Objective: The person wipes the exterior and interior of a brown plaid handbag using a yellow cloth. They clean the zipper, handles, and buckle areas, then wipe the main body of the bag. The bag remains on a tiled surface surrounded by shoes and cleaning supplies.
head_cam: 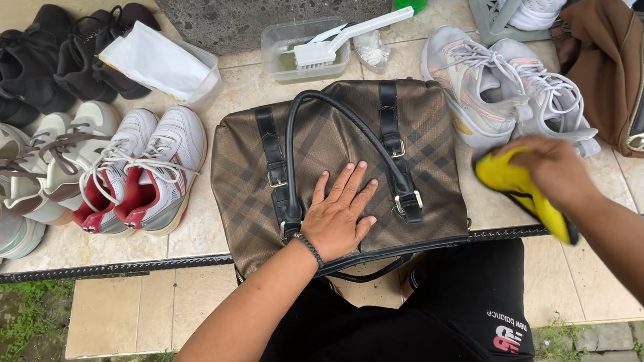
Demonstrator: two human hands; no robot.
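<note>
The brown checked handbag [339,166] lay flat at the near edge of the tiled worktop [208,229], between white-and-red sneakers [144,171] on the left and grey sneakers [506,86] on the right. The left hand [338,213] rested on it, palm down with fingers spread wide. The right hand [553,167] gripped a yellow cloth [518,187] just right of the bag.

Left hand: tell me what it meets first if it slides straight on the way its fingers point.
The left hand lies flat on the brown checked bag, fingers pointing up and slightly right. Going on, it would likely first meet the bag's black handle arching across the panel, though how high the handle stands is unclear.
</note>
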